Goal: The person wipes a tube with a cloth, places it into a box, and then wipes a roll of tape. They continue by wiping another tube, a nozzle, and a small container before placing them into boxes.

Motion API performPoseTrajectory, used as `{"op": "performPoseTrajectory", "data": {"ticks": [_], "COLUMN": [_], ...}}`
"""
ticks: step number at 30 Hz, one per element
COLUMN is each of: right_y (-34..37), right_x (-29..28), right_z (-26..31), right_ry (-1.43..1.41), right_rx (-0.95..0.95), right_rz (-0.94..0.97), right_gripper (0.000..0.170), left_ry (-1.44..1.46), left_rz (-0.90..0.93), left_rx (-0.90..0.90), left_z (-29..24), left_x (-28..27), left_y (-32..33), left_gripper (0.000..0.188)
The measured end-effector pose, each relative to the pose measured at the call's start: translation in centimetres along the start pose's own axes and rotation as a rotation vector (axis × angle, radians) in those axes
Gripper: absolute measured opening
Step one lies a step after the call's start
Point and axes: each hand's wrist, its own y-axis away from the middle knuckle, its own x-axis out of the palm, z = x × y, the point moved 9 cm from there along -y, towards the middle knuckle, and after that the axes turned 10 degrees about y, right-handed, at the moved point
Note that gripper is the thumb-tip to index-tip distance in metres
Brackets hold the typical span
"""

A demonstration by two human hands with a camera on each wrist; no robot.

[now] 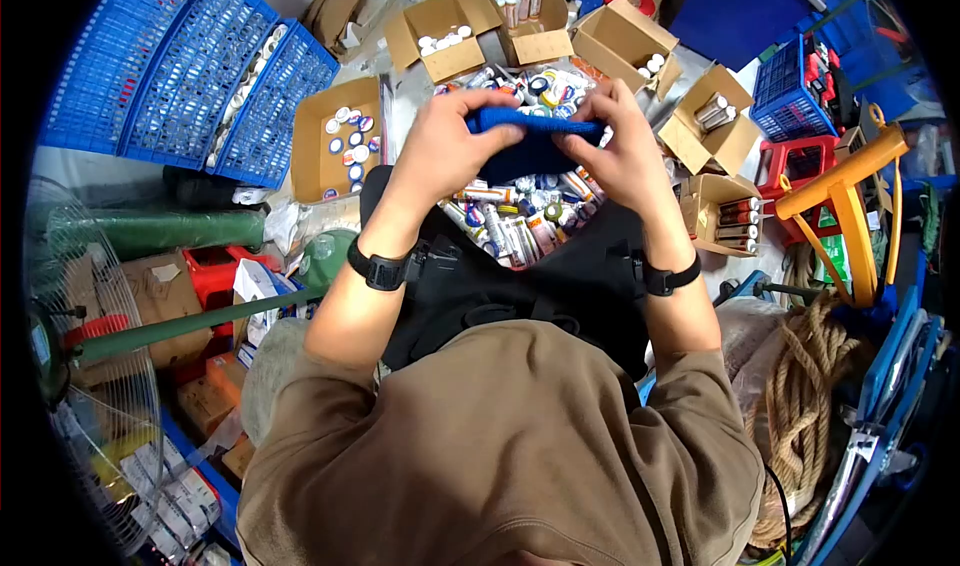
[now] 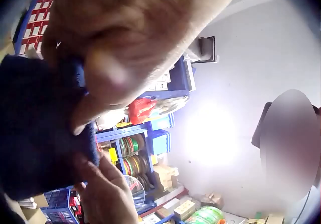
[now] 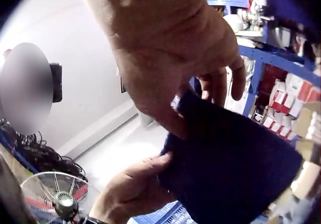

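Observation:
A dark blue piece of fabric, brighter blue along its top edge, is stretched between both hands over a pile of small printed cylinders and round-capped pieces. My left hand pinches its left end between thumb and fingers. At the other end, my right hand grips the same edge, thumb toward me. The right wrist view shows the fabric hanging down as a broad flat panel. In the left wrist view the fabric fills the left side, both thumbs close together at its edge.
Open cardboard boxes with white-capped pieces ring the pile on its far side and flanks. Blue plastic crates stand at the left, above a wire-guarded fan. To the right are an orange metal frame and coiled rope.

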Motion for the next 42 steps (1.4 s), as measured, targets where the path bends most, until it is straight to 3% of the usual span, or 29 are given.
{"op": "performPoseTrajectory", "data": {"ticks": [2,3,5,6,11,14,15,16,17,19,22,23,27,29,31,33,36,42], "right_y": [-1.2,-1.8,-2.4,-2.6,-3.2,-2.2,-1.6,-1.2,-0.8,-0.9,-0.9,-1.4,-3.1,-3.4,-3.5,-3.3,-2.8,-2.7], "right_x": [1.0,1.8,4.4,5.3,10.4,12.8,14.0,13.8,13.6,12.9,12.8,12.6,10.9,10.3,9.3,8.5,8.3,8.9], "right_z": [-1.4,-2.3,-4.1,-4.5,-11.4,-19.5,-24.0,-25.2,-26.2,-28.5,-32.3,-33.4,-35.0,-35.4,-35.4,-35.7,-36.6,-37.0], "right_ry": [-0.438,-0.657,-1.004,-1.046,-1.125,-1.35,-1.297,-1.401,-1.506,-1.582,-1.626,-1.676,-1.692,-1.718,-1.697,-1.706,-1.72,-1.709], "right_rx": [-0.047,-0.001,0.181,0.167,0.278,0.642,0.602,0.66,0.717,0.709,0.841,0.791,0.683,0.656,0.671,0.685,0.73,0.788], "right_rz": [0.022,0.069,0.212,0.291,0.268,0.137,0.02,0.008,-0.006,-0.092,-0.176,-0.23,-0.412,-0.445,-0.452,-0.475,-0.501,-0.5], "right_gripper": [0.031,0.027,0.04,0.058,0.041,0.033,0.033,0.034,0.035,0.047,0.049,0.05,0.051,0.051,0.051,0.056,0.055,0.055], "left_ry": [0.231,0.249,0.294,0.36,0.422,0.387,0.335,0.236,0.317,0.225,-0.271,-0.359,-0.56,-0.666,-0.71,-0.593,-0.401,-0.263], "left_rz": [-0.033,-0.052,-0.121,-0.118,-0.07,-0.062,-0.058,-0.101,-0.109,-0.057,0.168,0.253,0.699,0.705,0.723,0.63,0.579,0.534], "left_rx": [0.033,0.055,-0.007,-0.067,-0.16,-0.23,-0.27,-0.343,-0.43,-0.405,-0.42,-0.38,-0.538,-0.573,-0.756,-0.793,-0.884,-0.929], "left_z": [-0.2,-0.4,0.3,1.1,8.0,13.8,15.2,18.1,21.9,28.4,36.1,37.7,46.1,49.4,50.8,55.6,56.4,62.1], "left_x": [-0.2,-0.4,-0.6,-0.2,3.0,5.2,5.9,6.2,7.1,8.9,12.6,14.3,20.7,22.0,22.7,23.3,24.0,25.0], "left_y": [-0.8,-1.4,-2.9,-3.8,-10.4,-13.8,-14.5,-15.3,-16.0,-16.9,-15.5,-14.7,-9.0,-6.6,-4.5,-1.7,-0.7,0.2], "left_gripper": [0.022,0.021,0.02,0.019,0.025,0.045,0.049,0.05,0.048,0.047,0.035,0.033,0.031,0.04,0.049,0.063,0.075,0.066]}}
